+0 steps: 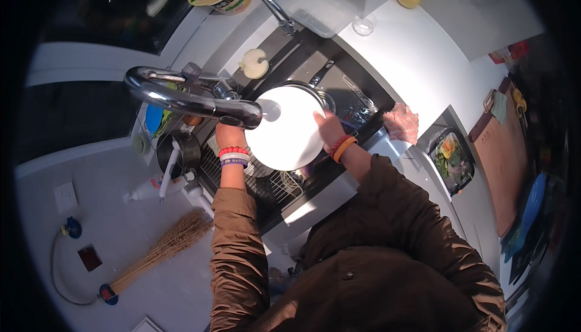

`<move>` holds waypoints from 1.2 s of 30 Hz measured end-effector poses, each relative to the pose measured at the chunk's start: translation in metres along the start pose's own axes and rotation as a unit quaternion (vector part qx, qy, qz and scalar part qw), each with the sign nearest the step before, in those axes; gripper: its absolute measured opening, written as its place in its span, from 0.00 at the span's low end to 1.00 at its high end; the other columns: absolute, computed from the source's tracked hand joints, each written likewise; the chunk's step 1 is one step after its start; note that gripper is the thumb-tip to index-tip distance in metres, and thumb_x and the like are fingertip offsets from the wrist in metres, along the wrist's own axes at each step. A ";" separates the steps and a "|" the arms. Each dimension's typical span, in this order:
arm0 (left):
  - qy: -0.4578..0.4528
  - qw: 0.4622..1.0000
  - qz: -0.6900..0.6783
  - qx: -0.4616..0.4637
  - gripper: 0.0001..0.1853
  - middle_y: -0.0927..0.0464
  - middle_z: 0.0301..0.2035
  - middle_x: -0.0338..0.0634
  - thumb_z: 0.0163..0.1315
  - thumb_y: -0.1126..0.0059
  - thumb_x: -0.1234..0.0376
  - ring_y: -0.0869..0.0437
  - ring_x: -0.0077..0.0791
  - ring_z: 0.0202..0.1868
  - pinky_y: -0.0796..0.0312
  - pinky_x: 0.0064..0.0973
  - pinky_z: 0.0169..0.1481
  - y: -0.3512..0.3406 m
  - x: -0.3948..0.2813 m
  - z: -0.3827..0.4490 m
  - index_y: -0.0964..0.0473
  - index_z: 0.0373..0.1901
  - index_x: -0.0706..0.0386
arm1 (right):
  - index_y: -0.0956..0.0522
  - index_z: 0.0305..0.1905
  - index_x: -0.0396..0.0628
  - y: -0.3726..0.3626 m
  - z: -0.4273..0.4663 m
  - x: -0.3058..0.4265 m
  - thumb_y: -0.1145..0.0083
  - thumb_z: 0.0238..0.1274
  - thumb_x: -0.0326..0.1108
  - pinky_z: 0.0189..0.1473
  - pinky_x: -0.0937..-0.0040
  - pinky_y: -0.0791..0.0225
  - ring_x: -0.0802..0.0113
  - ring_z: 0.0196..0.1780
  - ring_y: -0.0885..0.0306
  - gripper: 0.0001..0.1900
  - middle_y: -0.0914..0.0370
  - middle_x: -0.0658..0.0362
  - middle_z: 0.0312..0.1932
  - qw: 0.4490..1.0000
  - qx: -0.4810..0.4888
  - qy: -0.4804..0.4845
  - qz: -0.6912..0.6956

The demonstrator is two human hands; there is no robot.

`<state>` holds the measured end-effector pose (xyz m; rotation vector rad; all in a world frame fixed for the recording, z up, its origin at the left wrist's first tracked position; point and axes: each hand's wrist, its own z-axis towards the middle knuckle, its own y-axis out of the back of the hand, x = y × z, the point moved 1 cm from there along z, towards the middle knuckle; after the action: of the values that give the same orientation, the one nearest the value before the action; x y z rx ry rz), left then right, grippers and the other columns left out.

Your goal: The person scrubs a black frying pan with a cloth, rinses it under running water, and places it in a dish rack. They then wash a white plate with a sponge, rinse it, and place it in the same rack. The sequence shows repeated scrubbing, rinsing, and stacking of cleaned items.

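Note:
A white plate (288,132) is held over the kitchen sink (327,71), partly below the curved chrome faucet (195,100). My right hand (329,128) grips its right edge, with the thumb on the upper face and the other fingers hidden. At the plate's left side is my left hand (230,136); the faucet and the plate hide its fingers, so its hold is unclear. Beneath the plate, a round dark-rimmed vessel shows in part. A wire rack (272,187) lies at the sink's near left part. Utensils and water drops show in the basin.
A dark pot (179,153) stands left of the sink. A pink cloth (401,123) lies at the right rim, near a black food tray (451,159). A clear plastic container (317,14) sits behind the basin, beside a second, thin faucet (274,7). A wooden cutting board (504,159) is far right.

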<state>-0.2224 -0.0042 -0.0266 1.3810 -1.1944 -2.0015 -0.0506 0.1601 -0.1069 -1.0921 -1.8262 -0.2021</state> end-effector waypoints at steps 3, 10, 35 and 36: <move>-0.031 0.999 -0.019 0.009 0.15 0.19 0.47 0.56 0.61 0.48 0.71 0.20 0.49 0.52 0.29 0.36 0.56 -0.005 0.008 0.002 0.22 0.48 0.65 | 0.26 0.52 0.33 -0.001 -0.007 0.004 0.52 0.69 0.36 0.49 0.70 0.31 0.69 0.44 0.23 0.16 0.20 0.53 0.42 1.000 0.007 0.017 0.004; -0.029 0.999 -0.029 0.016 0.17 0.21 0.51 0.57 0.65 0.46 0.64 0.24 0.55 0.55 0.32 0.40 0.60 -0.010 0.024 0.002 0.24 0.51 0.64 | 0.26 0.50 0.34 0.000 0.002 -0.008 0.52 0.69 0.34 0.45 0.71 0.30 0.71 0.42 0.23 0.14 0.19 0.54 0.40 0.995 0.007 0.088 -0.046; -0.319 0.849 0.113 0.406 0.38 0.54 0.71 0.63 0.68 0.57 0.56 0.56 0.58 0.74 0.63 0.54 0.75 -0.025 -0.033 -0.090 0.54 0.73 0.69 | 0.26 0.56 0.33 -0.030 -0.001 -0.012 0.49 0.68 0.43 0.58 0.61 0.32 0.46 0.58 0.24 0.23 0.23 0.38 0.52 0.995 -0.069 0.028 -0.067; -0.339 0.844 0.130 0.395 0.37 0.53 0.72 0.62 0.68 0.59 0.55 0.56 0.58 0.74 0.62 0.55 0.74 -0.029 -0.040 -0.086 0.52 0.73 0.67 | 0.26 0.56 0.34 -0.037 0.009 -0.028 0.49 0.68 0.43 0.59 0.61 0.33 0.48 0.59 0.25 0.23 0.23 0.39 0.54 0.993 -0.097 0.031 -0.051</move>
<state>-0.1248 0.0063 -0.0408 0.6706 -2.5811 -1.9040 -0.0802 0.1275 -0.1225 -1.1128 -1.8374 -0.4784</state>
